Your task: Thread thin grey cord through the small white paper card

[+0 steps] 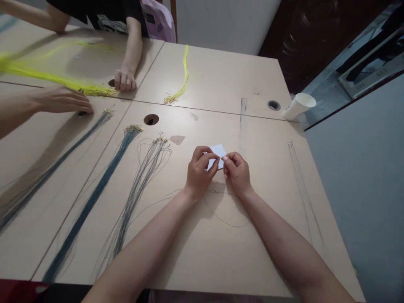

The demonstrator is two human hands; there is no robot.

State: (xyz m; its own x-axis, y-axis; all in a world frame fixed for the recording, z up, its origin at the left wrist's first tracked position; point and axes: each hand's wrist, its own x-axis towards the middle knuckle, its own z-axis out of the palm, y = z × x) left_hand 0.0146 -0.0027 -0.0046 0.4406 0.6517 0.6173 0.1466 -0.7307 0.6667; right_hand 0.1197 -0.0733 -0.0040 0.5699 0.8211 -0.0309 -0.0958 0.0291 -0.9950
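My left hand (pixel 202 170) and my right hand (pixel 236 172) meet over a small white card (pixel 218 150), fingertips nearly touching. Both are closed in a pinch on what looks like part of a thin grey cord; the tiny bit between the tips is too small to make out clearly. Below the wrists, a thin grey cord (pixel 217 192) crosses the tabletop and curves in a loop. Left of my arm lies a loose bundle of grey cords (pixel 135 189) with gold-coloured ends. A thick blue-grey cord bundle (pixel 104 185) lies beside it.
Across the table, a co-worker's hands (pixel 125 80) are by yellow cords (pixel 63 80). A smaller yellow bundle (pixel 185 71) lies near a clear ruler (pixel 243 115). Two cords (pixel 299 176) lie at right; a paper cup (pixel 298 106) stands near the edge. Another hole (pixel 151 120) pierces the table.
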